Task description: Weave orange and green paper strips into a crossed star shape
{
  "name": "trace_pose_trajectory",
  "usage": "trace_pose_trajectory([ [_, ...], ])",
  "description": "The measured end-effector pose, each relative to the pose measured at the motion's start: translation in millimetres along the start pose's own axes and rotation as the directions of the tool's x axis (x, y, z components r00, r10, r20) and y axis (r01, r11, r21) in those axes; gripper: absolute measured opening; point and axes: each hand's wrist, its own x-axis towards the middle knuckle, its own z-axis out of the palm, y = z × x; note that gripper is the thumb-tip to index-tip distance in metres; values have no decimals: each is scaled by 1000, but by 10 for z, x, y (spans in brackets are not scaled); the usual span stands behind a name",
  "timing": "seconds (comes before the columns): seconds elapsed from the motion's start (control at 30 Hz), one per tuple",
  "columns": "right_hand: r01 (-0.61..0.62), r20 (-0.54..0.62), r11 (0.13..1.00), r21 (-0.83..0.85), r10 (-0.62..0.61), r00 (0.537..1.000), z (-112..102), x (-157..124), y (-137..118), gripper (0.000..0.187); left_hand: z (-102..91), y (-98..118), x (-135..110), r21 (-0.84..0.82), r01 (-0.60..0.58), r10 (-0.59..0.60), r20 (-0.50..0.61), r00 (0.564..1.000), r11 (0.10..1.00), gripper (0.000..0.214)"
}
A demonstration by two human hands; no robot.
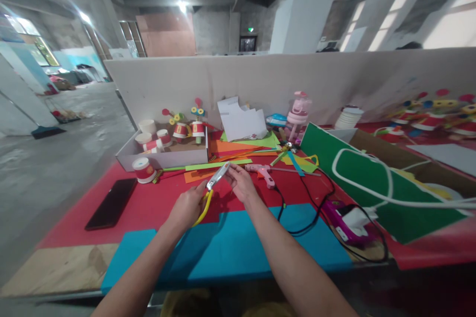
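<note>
Above the near middle of the table (148, 203), over the seam between red cloth and blue sheet (238, 242), both hands met on the scissors (215, 178). The left hand (188, 208) was curled shut around the yellow handles, which looped down and out below its fingers. The right hand (242, 184) pinched the far end of the pale blades between thumb and fingertips; its other fingers were folded loosely. The blades looked pressed together, not spread.

The scissors' long axis ran on a slant, handles low and to the left, tip high and to the right, pointing away from the person toward the paper strips (219, 162). So the handles lay in the left grip and the tip in the right, with a short bare stretch of blade between the hands.

Just right of the right hand, a pink glue gun (264, 173) lay on the cloth, its black cord trailing toward the person. A dark phone (111, 203) lay well apart to the left, and an open box (163, 158) of small cups stood beyond it. A green board (357, 178) lay off to the right.
</note>
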Motion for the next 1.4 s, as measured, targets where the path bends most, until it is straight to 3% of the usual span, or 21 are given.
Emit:
trace_pose_trajectory([
  [0.2, 1, 1, 1000, 12, -1, 1000, -4, 5, -2, 23, 18, 5, 1, -32, -23, 23, -3, 1000, 999, 51],
  [0.33, -2, -23, 999, 46, 4, 1000, -14, 7, -27, 18, -10, -106, -11, 9, 9, -9, -15, 1000, 1000, 49],
  [0.5, -11, -22, 991, 131, 14, 1000, -50, 14, -57, 14, -208, -476, -175, 171, 142, -149, 32, 988, 975, 48],
  [0.63, -76, -27, 975, 211, 83, 996, -69, 28, -45, 9, -344, -835, -311, 172, 102, -127, 140, 982, 980, 38],
  [0.73, -125, -64, 960, 249, 145, 987, -74, 35, -32, 14, -343, -1068, -323, 162, 127, -152, 151, 977, 979, 43],
  [0.87, -194, -66, 944, 267, 218, 974, -86, 33, -35, 26, -345, -1195, -284, 209, 89, -122, 148, 981, 974, 45],
  [0.93, -198, -47, 944, 262, 217, 975, -93, 31, -40, 31, -395, -1118, -247, 273, 73, -107, 113, 988, 959, 41],
  [1.0, -197, -35, 948, 252, 212, 977, -98, 31, -45, 36, -447, -940, -159, 291, 71, -76, 6, 997, 954, 38],
  [1.1, -195, -39, 954, 229, 210, 977, -90, 30, -48, 41, -414, -537, 114, 118, -42, 60, -158, 986, 992, 37],
  [1.17, -179, -49, 964, 195, 192, 980, -71, 26, -37, 42, -276, -233, 356, -66, -160, 141, -233, 962, 985, 33],
  [1.23, -161, -48, 978, 132, 169, 984, -45, 19, -3, 41, -68, 44, 578, -212, -193, 123, -306, 944, 958, 36],
  [1.33, -127, -25, 992, 9, 127, 992, -7, 9, 95, 39, 253, 321, 775, -245, -268, 162, -381, 910, 932, 39],
  [1.4, -90, -20, 995, -50, 89, 996, 10, 6, 169, 39, 405, 390, 812, -208, -302, 209, -376, 903, 930, 32],
])
